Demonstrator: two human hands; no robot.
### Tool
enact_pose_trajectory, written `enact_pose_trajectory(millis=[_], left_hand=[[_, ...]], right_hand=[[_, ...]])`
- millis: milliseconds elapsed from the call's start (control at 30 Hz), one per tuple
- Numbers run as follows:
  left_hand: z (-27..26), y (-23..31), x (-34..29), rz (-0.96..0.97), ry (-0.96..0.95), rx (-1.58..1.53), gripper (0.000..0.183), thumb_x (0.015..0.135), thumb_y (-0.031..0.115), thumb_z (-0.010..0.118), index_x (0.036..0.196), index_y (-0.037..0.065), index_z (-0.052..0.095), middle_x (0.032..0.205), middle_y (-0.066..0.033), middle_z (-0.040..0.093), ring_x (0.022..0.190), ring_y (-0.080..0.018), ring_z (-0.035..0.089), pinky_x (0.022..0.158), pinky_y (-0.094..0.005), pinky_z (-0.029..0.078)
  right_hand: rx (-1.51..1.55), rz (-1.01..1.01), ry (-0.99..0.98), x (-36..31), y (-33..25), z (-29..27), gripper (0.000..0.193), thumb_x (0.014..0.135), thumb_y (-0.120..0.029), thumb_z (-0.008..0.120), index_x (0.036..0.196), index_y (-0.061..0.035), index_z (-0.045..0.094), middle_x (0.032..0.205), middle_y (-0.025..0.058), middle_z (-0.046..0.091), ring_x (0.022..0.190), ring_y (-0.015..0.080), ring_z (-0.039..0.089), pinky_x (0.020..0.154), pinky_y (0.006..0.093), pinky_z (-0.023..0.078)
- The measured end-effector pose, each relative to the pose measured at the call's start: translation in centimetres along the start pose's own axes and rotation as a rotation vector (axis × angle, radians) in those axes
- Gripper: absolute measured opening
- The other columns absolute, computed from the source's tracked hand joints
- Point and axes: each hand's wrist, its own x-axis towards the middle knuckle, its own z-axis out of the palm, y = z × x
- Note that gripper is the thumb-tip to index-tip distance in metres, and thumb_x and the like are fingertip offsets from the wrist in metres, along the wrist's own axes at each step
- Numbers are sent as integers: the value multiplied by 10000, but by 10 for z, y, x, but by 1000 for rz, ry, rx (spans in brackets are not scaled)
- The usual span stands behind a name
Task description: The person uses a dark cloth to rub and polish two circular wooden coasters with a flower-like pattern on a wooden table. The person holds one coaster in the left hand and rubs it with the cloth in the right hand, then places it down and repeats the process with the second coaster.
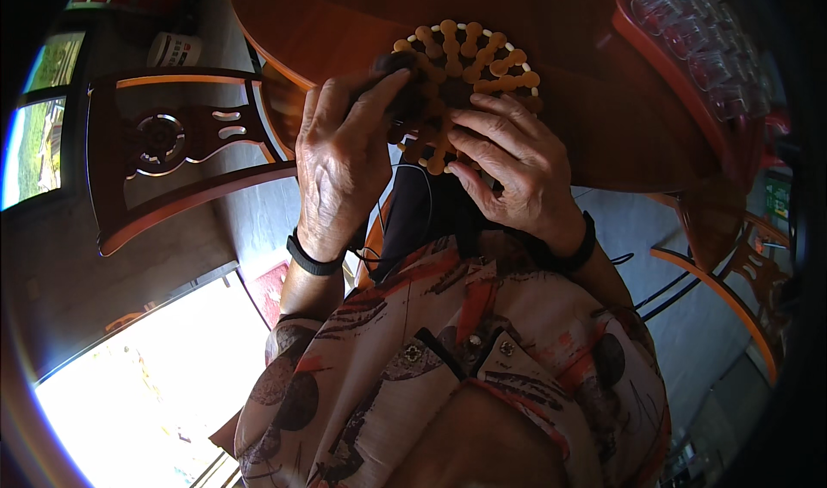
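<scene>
A round wooden trivet (452,57) lies at the near edge of the table, made of dumbbell-shaped tan pieces set like spokes, with small pale beads along its rim. My right hand (517,165) rests on its near right side, fingers curled over the pieces and thumb at the near edge. On the trivet's left side, my left hand (340,152) is closed round a dark, rounded thing (398,92). That thing is in shadow and partly covered by the fingers, so its kind is unclear.
The dark wooden table (319,23) curves away in front. A red tray (642,44) of clear glasses (698,36) stands at the far right. A carved wooden chair (172,143) is at the left, another chair (732,290) at the right. Thin dark cords hang near my lap.
</scene>
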Motion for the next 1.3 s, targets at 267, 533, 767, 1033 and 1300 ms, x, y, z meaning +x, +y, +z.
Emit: enact_pose_trajectory(millis=[267, 533, 767, 1033, 1300], left_hand=[[27, -18, 22, 117, -66, 43, 407, 857, 71, 842, 1260, 124, 831, 1161, -84, 741, 1055, -291, 675, 934, -402, 582], [17, -13, 27, 46, 47, 38, 460, 895, -97, 675, 1268, 119, 835, 1163, -138, 763, 1024, -328, 739, 946, -443, 610], [33, -17, 22, -38, -21, 94, 390, 942, -33, 690, 1266, 131, 831, 1122, -158, 721, 1070, -361, 709, 889, -453, 609], [20, -13, 26, 53, 65, -40, 365, 919, -42, 697, 1240, 83, 817, 1097, -151, 761, 1025, -338, 727, 891, -447, 608], [39, -25, 40, -92, 11, 125, 330, 1004, 8, 627, 1257, 97, 819, 1112, -183, 735, 1043, -386, 708, 915, -474, 581]], right_hand=[[39, 27, -26, 1, 4, -2, 203, 871, -157, 884, 1035, -46, 840, 1311, 109, 788, 1320, 322, 710, 1111, 457, 597], [72, 31, -29, 0, 4, -2, 205, 837, -144, 911, 988, -41, 817, 1269, 114, 795, 1304, 323, 718, 1093, 458, 605], [71, 31, -11, 1, 5, 3, 206, 825, -129, 921, 989, -52, 824, 1278, 92, 799, 1305, 316, 718, 1053, 437, 622], [79, 30, -26, -1, 5, -2, 213, 836, -134, 913, 1016, -56, 828, 1295, 87, 794, 1302, 306, 720, 1053, 436, 621], [80, 5, -11, -1, 7, -1, 201, 846, -146, 911, 1002, -52, 824, 1293, 87, 793, 1316, 306, 710, 1067, 441, 617]])
